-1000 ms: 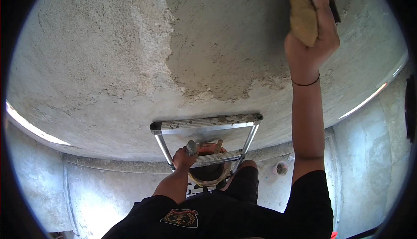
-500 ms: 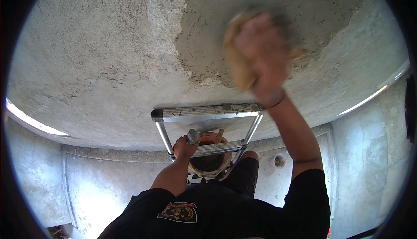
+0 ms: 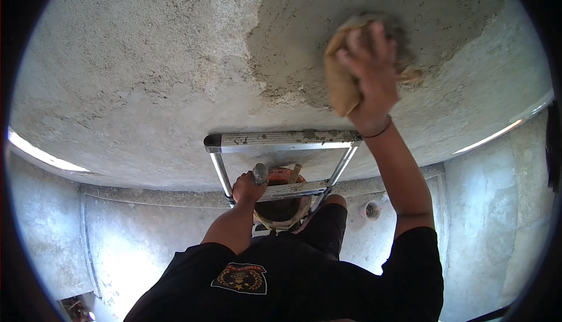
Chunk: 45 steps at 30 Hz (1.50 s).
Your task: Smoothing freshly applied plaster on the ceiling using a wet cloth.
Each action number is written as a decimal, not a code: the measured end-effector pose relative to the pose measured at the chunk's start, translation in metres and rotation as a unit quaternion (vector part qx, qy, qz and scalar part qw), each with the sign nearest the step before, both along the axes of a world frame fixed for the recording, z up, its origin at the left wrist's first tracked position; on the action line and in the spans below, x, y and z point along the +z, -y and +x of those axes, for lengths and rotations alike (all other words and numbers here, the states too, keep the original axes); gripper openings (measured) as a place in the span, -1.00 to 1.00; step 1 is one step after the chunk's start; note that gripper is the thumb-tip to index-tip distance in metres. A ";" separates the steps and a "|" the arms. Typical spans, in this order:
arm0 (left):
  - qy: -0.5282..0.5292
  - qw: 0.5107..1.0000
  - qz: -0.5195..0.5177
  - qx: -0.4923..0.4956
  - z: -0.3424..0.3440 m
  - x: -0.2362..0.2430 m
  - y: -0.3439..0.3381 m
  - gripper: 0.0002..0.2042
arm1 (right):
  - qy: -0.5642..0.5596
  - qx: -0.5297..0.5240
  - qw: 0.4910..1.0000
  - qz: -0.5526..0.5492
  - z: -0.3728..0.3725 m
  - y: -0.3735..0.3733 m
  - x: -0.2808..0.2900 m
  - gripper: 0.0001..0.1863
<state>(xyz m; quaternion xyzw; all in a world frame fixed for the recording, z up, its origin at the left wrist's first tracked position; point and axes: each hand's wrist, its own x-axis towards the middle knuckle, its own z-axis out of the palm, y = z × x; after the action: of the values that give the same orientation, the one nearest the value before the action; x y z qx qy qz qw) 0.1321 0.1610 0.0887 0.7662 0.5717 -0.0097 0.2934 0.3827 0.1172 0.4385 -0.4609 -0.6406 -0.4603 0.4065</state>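
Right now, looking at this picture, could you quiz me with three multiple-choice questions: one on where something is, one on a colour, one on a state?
1. Where does the right hand press the sponge?
A. against the rough plastered surface
B. on the ladder's top step
C. inside the bucket

2. What colour is the sponge?
A. bright blue
B. tan yellow
C. white

3. What is the left hand doing?
A. hanging free
B. gripping the ladder near a rung
C. holding the sponge

Answers:
1. A: the sponge lies flat against the darker, damp-looking patch of plastered surface.
2. B: it shows tan yellow beside the fingers.
3. B: the fingers are closed at the ladder's left rail, just above the round bucket behind the rungs.
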 end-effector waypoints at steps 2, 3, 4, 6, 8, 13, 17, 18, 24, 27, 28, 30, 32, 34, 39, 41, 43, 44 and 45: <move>0.006 1.000 0.005 -0.003 0.002 -0.002 0.000 -0.37 | 0.047 0.063 0.988 -0.132 0.001 -0.007 -0.036 -0.70; 0.006 1.000 0.005 -0.004 0.003 -0.001 -0.001 -0.37 | 0.046 0.063 0.988 -0.132 -0.002 -0.005 -0.051 -0.70; 0.010 1.000 -0.005 0.001 0.003 0.000 -0.002 -0.38 | 0.069 0.061 0.976 -0.196 -0.012 -0.001 -0.064 -0.72; 0.012 1.000 -0.017 0.005 0.000 0.000 0.000 -0.38 | 0.090 0.059 0.959 -0.261 -0.016 0.008 -0.075 -0.75; 0.014 1.000 0.000 0.014 -0.003 -0.002 0.001 -0.39 | 0.045 0.078 0.974 -0.209 -0.008 0.014 -0.071 -0.75; 0.008 1.000 0.006 0.004 0.002 0.004 0.000 -0.40 | -0.022 0.026 0.999 -0.039 0.004 0.008 -0.029 -0.72; 0.010 1.000 0.006 0.001 0.002 0.001 -0.003 -0.40 | 0.017 0.050 0.983 -0.177 -0.017 -0.007 -0.076 -0.67; 0.010 1.000 -0.001 0.003 -0.001 -0.001 -0.002 -0.40 | 0.044 0.068 0.956 -0.282 -0.023 -0.006 -0.087 -0.66; 0.015 1.000 0.016 0.007 -0.001 -0.009 -0.001 -0.39 | -0.031 0.059 0.998 0.018 -0.005 -0.001 -0.061 -0.71; -0.001 1.000 0.003 0.004 0.000 -0.010 -0.004 -0.37 | -0.061 0.022 0.998 -0.018 -0.022 -0.001 -0.033 -0.76; 0.000 1.000 0.002 -0.001 0.002 -0.010 -0.003 -0.37 | -0.060 0.017 0.998 -0.018 -0.026 -0.005 -0.042 -0.76; 0.013 1.000 0.008 0.005 0.002 -0.010 -0.003 -0.38 | -0.006 0.066 0.983 -0.172 -0.034 -0.019 -0.077 -0.78; 0.012 1.000 0.002 0.010 0.000 -0.011 -0.003 -0.38 | -0.023 0.110 0.970 -0.216 -0.045 -0.016 -0.092 -0.79; 0.013 1.000 -0.004 0.019 -0.004 -0.011 -0.004 -0.39 | -0.056 0.154 0.965 -0.202 -0.044 -0.010 -0.092 -0.79; 0.042 0.998 0.048 0.017 -0.001 -0.014 0.000 -0.39 | -0.111 0.115 0.986 0.044 -0.032 -0.019 -0.009 -0.75; 0.035 0.998 0.041 0.015 0.000 -0.013 0.000 -0.38 | -0.034 0.061 0.997 0.017 -0.036 -0.027 -0.011 -0.74; 0.027 0.999 0.034 0.017 0.000 -0.011 -0.001 -0.38 | 0.023 0.068 0.985 -0.158 -0.044 -0.029 -0.033 -0.78; 0.024 0.999 0.018 0.020 0.000 -0.008 -0.002 -0.37 | 0.022 0.068 0.985 -0.159 -0.048 -0.030 -0.046 -0.78; 0.021 1.000 0.000 0.023 0.000 -0.008 -0.002 -0.37 | 0.034 0.084 0.975 -0.202 -0.051 -0.031 -0.060 -0.82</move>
<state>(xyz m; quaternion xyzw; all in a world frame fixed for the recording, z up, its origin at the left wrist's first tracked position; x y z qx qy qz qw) 0.1320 0.1626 0.0808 0.7530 0.5827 0.0135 0.3053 0.3318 0.1477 0.3788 -0.4624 -0.7699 -0.3012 0.3205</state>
